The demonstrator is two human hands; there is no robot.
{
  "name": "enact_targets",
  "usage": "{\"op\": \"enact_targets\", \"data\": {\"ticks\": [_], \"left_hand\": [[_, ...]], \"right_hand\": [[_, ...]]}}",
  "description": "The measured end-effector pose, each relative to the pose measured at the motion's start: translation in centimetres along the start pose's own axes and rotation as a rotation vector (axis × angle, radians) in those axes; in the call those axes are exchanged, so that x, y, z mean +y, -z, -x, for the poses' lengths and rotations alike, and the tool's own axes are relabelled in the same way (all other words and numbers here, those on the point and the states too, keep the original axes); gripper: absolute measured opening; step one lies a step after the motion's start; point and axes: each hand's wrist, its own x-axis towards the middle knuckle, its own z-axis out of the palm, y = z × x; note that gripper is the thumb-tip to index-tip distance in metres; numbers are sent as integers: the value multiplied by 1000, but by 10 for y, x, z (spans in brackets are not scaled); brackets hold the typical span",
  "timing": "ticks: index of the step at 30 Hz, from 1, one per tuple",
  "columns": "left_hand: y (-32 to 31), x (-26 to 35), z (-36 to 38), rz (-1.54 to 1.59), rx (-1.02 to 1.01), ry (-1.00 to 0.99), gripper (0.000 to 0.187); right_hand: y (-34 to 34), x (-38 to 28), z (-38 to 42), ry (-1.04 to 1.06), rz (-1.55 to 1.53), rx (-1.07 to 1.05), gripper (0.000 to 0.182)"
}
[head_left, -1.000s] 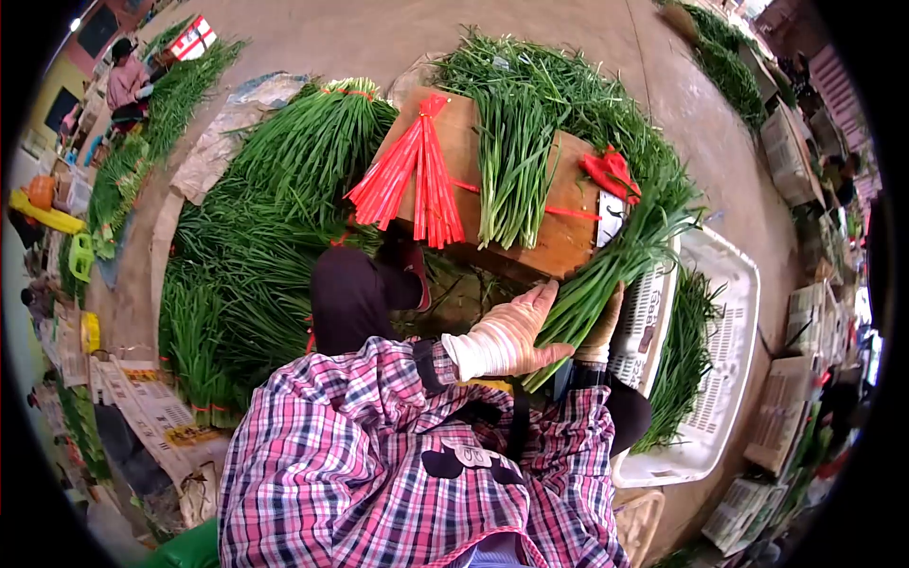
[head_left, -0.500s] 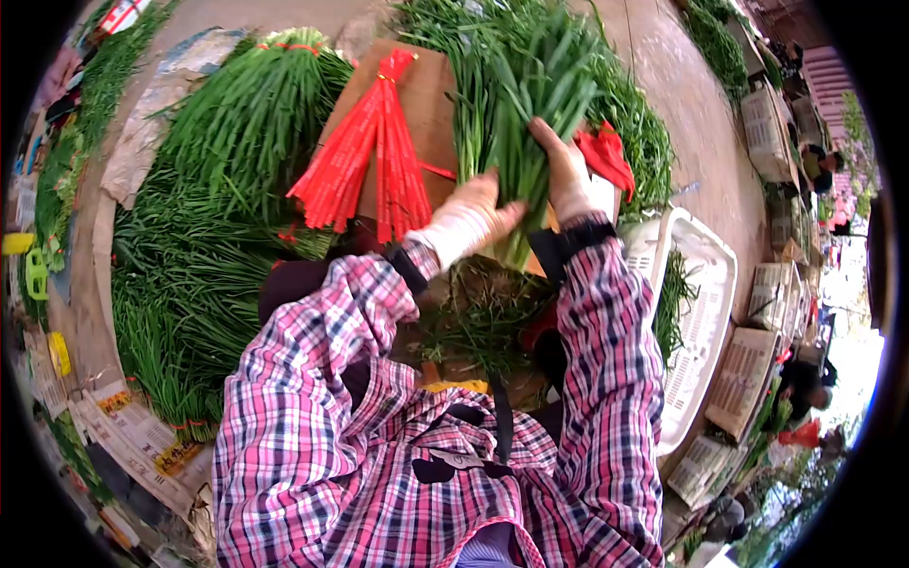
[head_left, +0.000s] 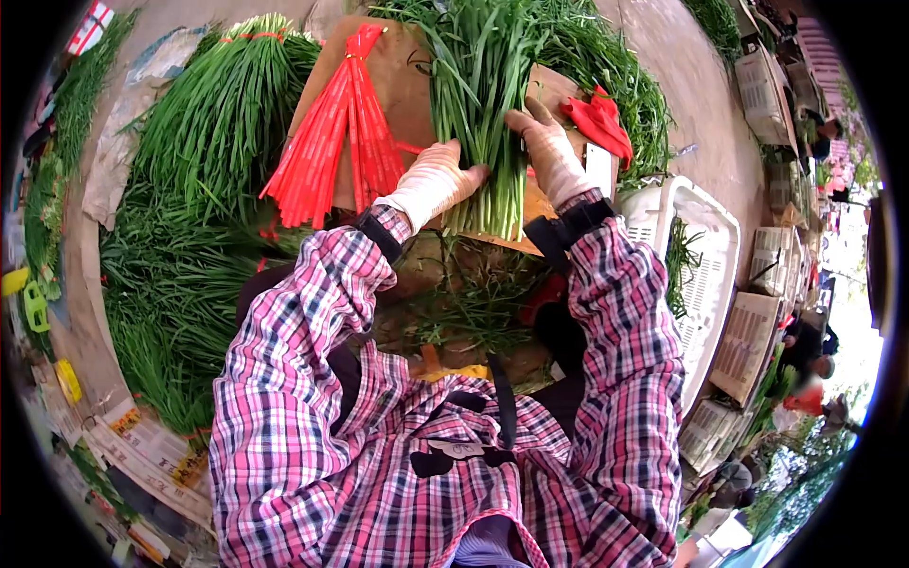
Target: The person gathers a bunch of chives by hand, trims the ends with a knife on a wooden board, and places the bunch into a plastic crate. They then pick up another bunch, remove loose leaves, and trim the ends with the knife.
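Observation:
A loose bunch of garlic chives (head_left: 483, 114) lies on a brown board (head_left: 402, 71), its pale cut ends toward me. My left hand (head_left: 440, 180), wrapped in a pale covering, grips the bunch's left side, with the thumb over the stalks and the other fingers partly hidden. At the right edge is my right hand (head_left: 551, 156), fingers stretched out and apart, its thumb tip touching the leaves. Left of the bunch, a fan of red printed tie strips (head_left: 346, 142) is bound at its top end. A red cloth or bag (head_left: 601, 123) lies beyond my right hand.
A tied bunch of chives (head_left: 227, 104) and a large heap of chives (head_left: 161, 312) lie at left. More loose greens (head_left: 630, 85) lie behind the board. A white plastic crate (head_left: 715, 284) stands at right. Trimmings (head_left: 473, 293) lie below the board. Stacked crates (head_left: 748, 346) and people are farther right.
The bunch has come down onto the board and straightened, its cut ends now in line. My right hand has opened from around the stalks to its right side; my left hand stays at the left side.

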Motion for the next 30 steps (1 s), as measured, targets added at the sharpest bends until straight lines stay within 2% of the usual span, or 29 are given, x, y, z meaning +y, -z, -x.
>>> {"op": "enact_targets", "data": {"ticks": [4, 7, 8, 10, 11, 12, 14, 16, 18, 19, 22, 25, 28, 29, 30], "left_hand": [[-3, 1, -10, -152, -25, -5, 61], [-6, 9, -15, -283, -54, 14, 60], [-5, 13, -17, -313, -62, 20, 59], [-9, 18, -25, -447, -142, -7, 54], [-11, 19, -29, -492, -168, -14, 52], [-11, 19, -32, -538, -196, -23, 51], [-17, 22, -22, -507, -141, 38, 50], [-14, 19, -22, -499, -62, 33, 53], [-10, 6, -31, -474, -70, 35, 55], [-7, 5, -32, -423, -72, 46, 58], [-6, 20, -13, -399, -54, 118, 69], [-8, 1, -10, -414, 48, 128, 72], [0, -1, -4, -352, -8, 154, 75], [-4, -21, -9, -395, 102, 73, 69], [-1, -31, -10, -275, 93, 75, 66]], "right_hand": [[5, -12, 37, -18, 140, -38, 68], [8, 12, 30, 111, 256, -85, 66], [5, 26, 21, 207, 368, -33, 63], [-10, 54, 6, 246, 274, 60, 58], [-20, 65, 4, 142, 234, 97, 56], [-26, 67, 7, 245, 366, 183, 56], [-26, 72, 15, 324, 304, 230, 56], [-23, 58, 18, 283, 192, 172, 58], [-15, 38, 27, 118, 57, 94, 61], [-12, 42, 23, 186, 89, 86, 66], [8, 50, 38, 192, 27, 48, 66], [22, 52, 55, 174, -5, 26, 63], [33, 57, 73, 157, -96, 35, 55], [37, 58, 78, 147, -143, 27, 54], [37, 60, 82, 134, -187, 19, 52]]}}
